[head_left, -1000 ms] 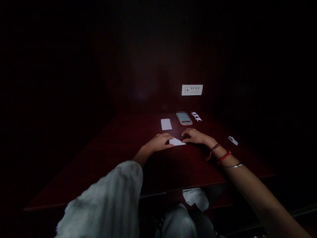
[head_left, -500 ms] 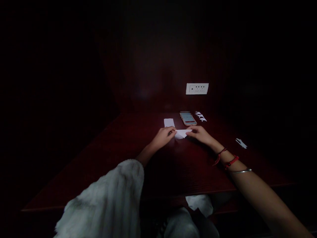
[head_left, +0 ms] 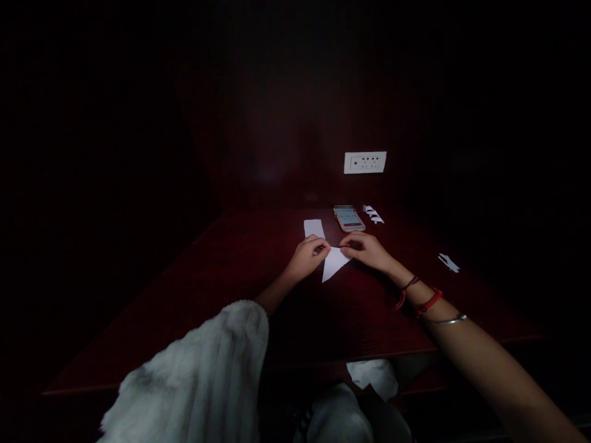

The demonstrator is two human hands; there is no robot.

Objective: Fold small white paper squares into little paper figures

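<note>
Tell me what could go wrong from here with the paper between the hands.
The left hand and right hand are at the far edge of the paper, while its near point is free, so it might slip or crease askew. The sheet is partly behind the left hand in this view and could get nudged. The phone lies just beyond the right hand; a careless reach might bump it.

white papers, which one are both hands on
The pointed piece, with the left hand and right hand at its far edge; the rectangular sheet lies beyond, the scraps farther right.
</note>
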